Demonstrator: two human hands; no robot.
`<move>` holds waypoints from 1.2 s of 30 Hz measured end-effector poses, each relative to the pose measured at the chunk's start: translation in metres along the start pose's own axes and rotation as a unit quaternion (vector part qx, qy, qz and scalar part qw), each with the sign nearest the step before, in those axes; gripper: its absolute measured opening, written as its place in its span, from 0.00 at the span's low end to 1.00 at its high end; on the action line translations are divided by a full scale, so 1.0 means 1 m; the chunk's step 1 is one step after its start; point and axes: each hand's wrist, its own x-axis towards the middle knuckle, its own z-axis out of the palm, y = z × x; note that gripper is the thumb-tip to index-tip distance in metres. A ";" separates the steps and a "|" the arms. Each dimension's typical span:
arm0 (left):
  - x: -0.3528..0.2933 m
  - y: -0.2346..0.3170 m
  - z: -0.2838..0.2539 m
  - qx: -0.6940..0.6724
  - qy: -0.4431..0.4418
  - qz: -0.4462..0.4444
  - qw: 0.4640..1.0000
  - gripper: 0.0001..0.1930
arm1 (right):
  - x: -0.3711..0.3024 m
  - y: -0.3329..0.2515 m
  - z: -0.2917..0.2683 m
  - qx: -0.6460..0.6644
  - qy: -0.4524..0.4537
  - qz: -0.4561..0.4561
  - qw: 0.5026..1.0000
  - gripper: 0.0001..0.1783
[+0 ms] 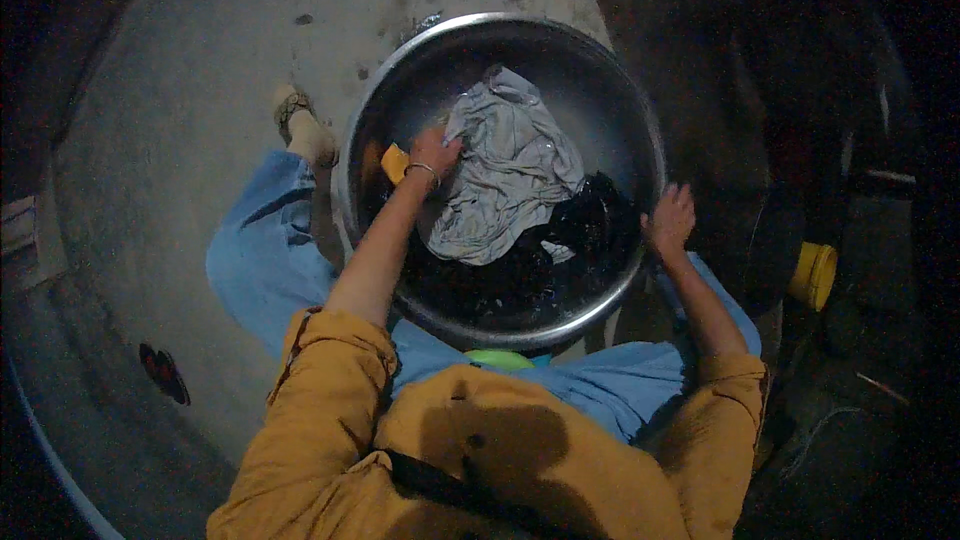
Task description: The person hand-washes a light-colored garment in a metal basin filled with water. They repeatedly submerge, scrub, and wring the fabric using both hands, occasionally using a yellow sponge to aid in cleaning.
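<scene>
A wide metal basin stands in front of me. Inside it lies a wet, crumpled grey cloth garment, spread from the far side toward the near left. My left hand is closed on the garment's left edge; its fingertips are partly hidden in the folds. Beside that wrist is a small yellow-orange piece whose kind I cannot make out. Dark wet cloth fills the near right of the basin. My right hand is at the right rim, fingers stretched out, holding nothing.
Concrete floor spreads to the left, with a dark reddish item on it. My legs in blue jeans flank the basin. A bright green object shows below its near rim. A yellow container lies at the dark right side.
</scene>
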 end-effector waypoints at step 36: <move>-0.005 0.040 0.025 -0.570 -0.197 -0.182 0.777 0.25 | 0.005 -0.264 0.008 0.360 0.172 -0.291 0.870 0.13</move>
